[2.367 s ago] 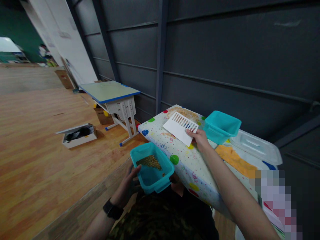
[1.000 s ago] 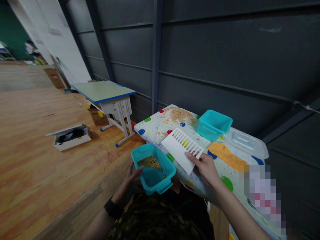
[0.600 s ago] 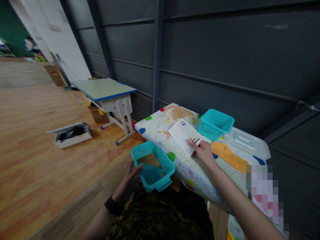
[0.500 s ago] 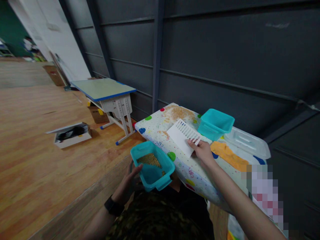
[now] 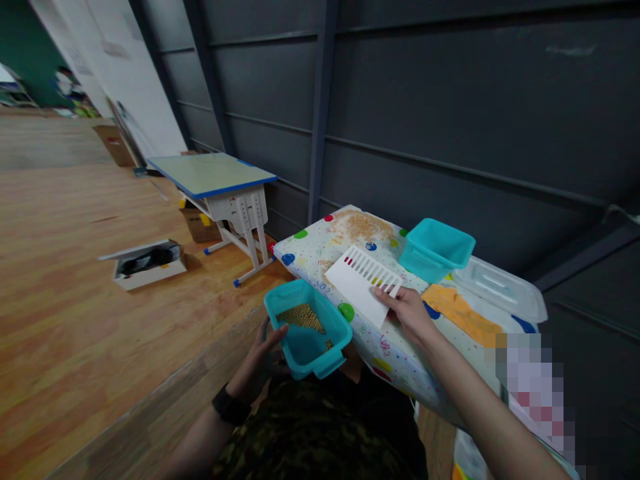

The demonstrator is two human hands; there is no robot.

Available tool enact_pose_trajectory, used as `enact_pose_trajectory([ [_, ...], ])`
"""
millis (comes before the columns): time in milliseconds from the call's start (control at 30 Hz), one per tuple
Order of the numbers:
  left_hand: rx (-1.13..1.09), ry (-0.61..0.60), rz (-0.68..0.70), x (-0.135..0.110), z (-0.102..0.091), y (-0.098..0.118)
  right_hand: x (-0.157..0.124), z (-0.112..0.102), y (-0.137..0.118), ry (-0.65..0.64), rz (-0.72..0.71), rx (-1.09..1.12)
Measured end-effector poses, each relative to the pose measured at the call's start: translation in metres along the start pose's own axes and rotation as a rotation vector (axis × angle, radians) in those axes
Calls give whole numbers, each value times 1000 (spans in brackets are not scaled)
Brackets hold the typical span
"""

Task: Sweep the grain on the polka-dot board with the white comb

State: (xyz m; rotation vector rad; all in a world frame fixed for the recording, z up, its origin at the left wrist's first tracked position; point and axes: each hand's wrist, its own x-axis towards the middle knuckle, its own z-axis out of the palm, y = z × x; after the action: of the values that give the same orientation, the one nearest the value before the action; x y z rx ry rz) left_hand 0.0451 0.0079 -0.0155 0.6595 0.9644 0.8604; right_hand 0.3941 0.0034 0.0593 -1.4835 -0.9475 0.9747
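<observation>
My left hand (image 5: 265, 348) grips the near left side of a teal plastic container (image 5: 313, 350), thumb over the rim. The container is beside the table's near edge, with round tan beans (image 5: 303, 316) gathered on one side of its floor. My right hand (image 5: 407, 310) pinches a white card with a row of slots (image 5: 357, 288), held over the table near that edge. Past the card, more beans and paler crumbs (image 5: 364, 227) are spread on the patterned tablecloth (image 5: 313, 250). A few crumbs lie by the card's left corner.
A second teal container (image 5: 435, 250) stands at the table's back, beside a clear plastic lid (image 5: 500, 290) and an orange cloth (image 5: 463, 315). A school desk (image 5: 215, 175) and an open white box (image 5: 150, 265) are to the left. A dark panelled wall (image 5: 450, 100) runs behind.
The slotted card has come slightly towards me and left, and more of its face and slots shows. My left hand still holds the container. The whole view has shifted a little.
</observation>
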Motion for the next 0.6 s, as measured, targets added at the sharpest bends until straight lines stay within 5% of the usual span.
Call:
enact_pose_trajectory([
  [600, 5, 10, -8, -3, 2, 3, -15, 9, -5, 1, 37, 70],
])
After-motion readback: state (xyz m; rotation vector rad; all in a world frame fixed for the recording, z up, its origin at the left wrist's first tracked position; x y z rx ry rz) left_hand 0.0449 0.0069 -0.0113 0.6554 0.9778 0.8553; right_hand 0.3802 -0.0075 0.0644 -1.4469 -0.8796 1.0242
